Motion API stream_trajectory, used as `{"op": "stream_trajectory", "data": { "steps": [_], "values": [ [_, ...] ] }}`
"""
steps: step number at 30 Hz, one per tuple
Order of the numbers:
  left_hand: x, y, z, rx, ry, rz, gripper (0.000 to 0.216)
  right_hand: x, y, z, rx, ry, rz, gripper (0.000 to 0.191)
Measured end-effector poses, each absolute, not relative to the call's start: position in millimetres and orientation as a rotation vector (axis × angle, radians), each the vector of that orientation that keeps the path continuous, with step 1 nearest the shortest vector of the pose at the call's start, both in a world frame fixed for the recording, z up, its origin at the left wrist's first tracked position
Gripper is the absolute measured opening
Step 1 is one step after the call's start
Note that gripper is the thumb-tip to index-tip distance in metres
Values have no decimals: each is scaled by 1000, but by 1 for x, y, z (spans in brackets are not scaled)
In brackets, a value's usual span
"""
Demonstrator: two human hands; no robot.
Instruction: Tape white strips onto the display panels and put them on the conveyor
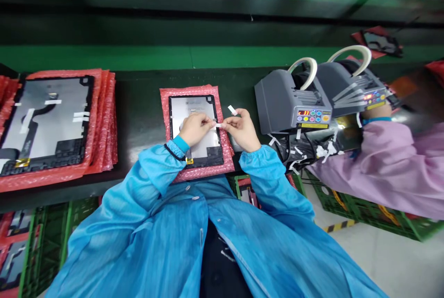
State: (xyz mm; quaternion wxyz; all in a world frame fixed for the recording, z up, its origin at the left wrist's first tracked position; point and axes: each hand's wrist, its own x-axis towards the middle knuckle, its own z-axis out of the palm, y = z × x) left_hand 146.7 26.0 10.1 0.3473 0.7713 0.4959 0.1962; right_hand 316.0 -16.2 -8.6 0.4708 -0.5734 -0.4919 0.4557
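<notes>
A tablet screen panel point(200, 147) with a silver back and black frame lies on pink bubble wrap point(165, 108) in front of me. Over its right edge, my left hand point(197, 127) and my right hand point(242, 130) pinch a short strip of white tape point(218, 125) between them. The fingers of both hands are closed on its ends. A second white tape piece point(232, 110) sticks up from a finger of my right hand. My left hand hides part of the panel's middle.
At left lies a stack of wrapped panels point(55, 117). Two grey tape dispensers point(291, 103) stand at right, with tape scraps point(296, 152) below. A co-worker's purple sleeve point(385, 164) reaches to the farther one. Green crates point(367, 210) sit below the bench.
</notes>
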Motion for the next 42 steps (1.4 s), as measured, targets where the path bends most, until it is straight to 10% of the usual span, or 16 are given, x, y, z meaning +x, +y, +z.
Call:
{"op": "stream_trajectory", "data": {
  "steps": [32, 42],
  "values": [
    [153, 15, 6, 2217, 1503, 358, 11, 326, -10, -24, -1800, -1485, 774, 54],
    [137, 42, 18, 2136, 1165, 555, 14, 328, -19, 15, -1442, -1747, 1004, 22]
  ]
}}
